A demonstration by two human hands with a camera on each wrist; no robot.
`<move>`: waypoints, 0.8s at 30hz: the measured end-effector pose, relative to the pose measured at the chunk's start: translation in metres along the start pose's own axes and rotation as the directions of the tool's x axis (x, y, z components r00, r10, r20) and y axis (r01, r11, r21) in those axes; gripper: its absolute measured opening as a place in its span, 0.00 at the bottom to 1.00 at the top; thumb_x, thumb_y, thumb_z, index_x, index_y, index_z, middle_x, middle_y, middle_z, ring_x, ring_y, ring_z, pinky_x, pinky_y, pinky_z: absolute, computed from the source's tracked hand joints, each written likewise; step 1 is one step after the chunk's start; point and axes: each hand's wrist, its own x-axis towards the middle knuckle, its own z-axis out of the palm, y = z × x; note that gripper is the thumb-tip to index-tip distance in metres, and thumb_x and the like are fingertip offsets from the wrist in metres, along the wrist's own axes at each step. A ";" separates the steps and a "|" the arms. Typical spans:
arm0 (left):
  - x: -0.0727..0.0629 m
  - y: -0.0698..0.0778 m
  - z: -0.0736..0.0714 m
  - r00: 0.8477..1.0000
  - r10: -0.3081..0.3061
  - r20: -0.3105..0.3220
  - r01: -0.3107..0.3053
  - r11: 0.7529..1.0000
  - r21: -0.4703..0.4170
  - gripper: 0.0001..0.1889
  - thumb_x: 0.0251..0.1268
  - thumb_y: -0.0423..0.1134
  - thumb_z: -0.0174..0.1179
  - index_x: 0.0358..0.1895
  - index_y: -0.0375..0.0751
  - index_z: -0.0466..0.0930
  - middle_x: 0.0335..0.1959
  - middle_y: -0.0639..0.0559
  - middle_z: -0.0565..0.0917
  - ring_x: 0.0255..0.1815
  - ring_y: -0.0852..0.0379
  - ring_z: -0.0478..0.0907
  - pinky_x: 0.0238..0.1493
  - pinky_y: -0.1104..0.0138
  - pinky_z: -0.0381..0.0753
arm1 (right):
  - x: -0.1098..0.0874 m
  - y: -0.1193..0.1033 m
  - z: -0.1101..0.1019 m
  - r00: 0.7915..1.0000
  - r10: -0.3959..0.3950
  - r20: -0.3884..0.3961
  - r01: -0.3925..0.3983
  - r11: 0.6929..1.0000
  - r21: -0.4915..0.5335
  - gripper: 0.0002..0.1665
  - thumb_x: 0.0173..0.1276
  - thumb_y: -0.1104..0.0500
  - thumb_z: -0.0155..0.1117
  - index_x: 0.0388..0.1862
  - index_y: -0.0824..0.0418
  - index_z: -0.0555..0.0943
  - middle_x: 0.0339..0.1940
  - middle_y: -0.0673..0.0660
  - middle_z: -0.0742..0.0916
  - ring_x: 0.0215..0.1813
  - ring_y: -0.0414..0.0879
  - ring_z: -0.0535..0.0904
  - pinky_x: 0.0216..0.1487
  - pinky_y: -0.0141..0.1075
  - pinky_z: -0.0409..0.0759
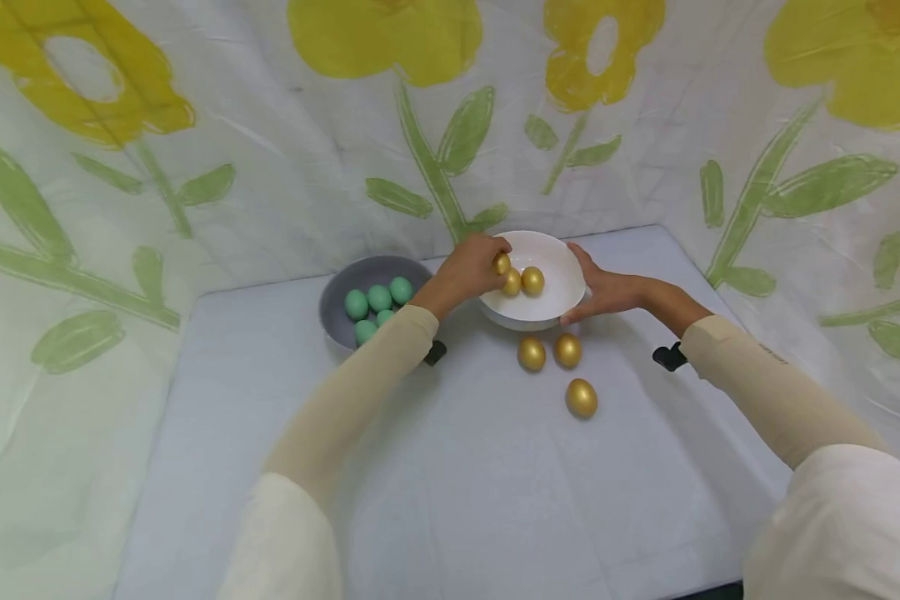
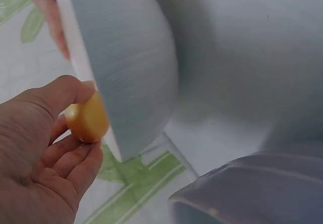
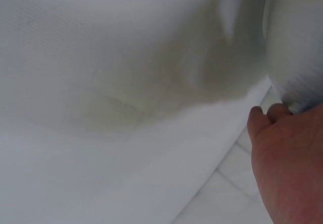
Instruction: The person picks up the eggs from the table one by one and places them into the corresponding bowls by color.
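Observation:
At the back of the table, a white bowl (image 1: 561, 279) has two gold eggs (image 1: 532, 281) inside. My left hand (image 1: 468, 268) pinches another gold egg (image 1: 502, 263) at the bowl's left rim; in the left wrist view thumb and fingers clasp this egg (image 2: 87, 119) beside the bowl (image 2: 133, 67). From the right, my right hand (image 1: 606, 292) holds the bowl, thumb at the near side and fingers at the far side. The right wrist view has that hand (image 3: 290, 158) against the bowl's outer wall (image 3: 298, 42), most fingers hidden.
Three gold eggs lie on the table in front of the white bowl: left (image 1: 531, 354), right (image 1: 567, 351) and nearest me (image 1: 582, 398). A grey bowl (image 1: 328, 310) with several green eggs (image 1: 379, 297) stands left, partly behind my left forearm. A flowered curtain (image 1: 270, 167) hangs behind the table.

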 end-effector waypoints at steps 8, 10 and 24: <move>0.011 -0.001 0.016 0.998 -0.050 0.050 0.044 0.994 0.099 0.21 0.70 0.33 0.70 0.64 0.35 0.81 0.60 0.44 0.85 0.60 0.48 0.80 0.62 0.59 0.79 | -0.004 0.001 -0.001 1.000 0.014 -0.005 -0.014 1.000 -0.005 0.83 0.63 0.46 0.82 0.85 0.50 0.21 0.87 0.63 0.38 0.87 0.62 0.40 0.82 0.66 0.47; 0.013 0.001 0.018 0.996 -0.057 0.065 0.048 0.991 0.124 0.19 0.70 0.32 0.71 0.62 0.36 0.82 0.59 0.44 0.85 0.61 0.48 0.80 0.61 0.59 0.80 | -0.004 0.001 -0.002 1.000 0.015 -0.007 -0.015 1.000 -0.006 0.83 0.63 0.46 0.82 0.85 0.50 0.21 0.87 0.63 0.38 0.87 0.62 0.40 0.82 0.66 0.48; 0.029 0.000 0.034 0.988 -0.102 0.120 0.070 0.966 0.248 0.20 0.69 0.32 0.70 0.63 0.40 0.82 0.63 0.46 0.84 0.62 0.49 0.81 0.60 0.59 0.82 | -0.002 0.006 -0.003 1.000 0.014 -0.001 -0.014 1.000 -0.020 0.84 0.63 0.45 0.82 0.85 0.49 0.20 0.87 0.62 0.37 0.87 0.61 0.41 0.82 0.65 0.49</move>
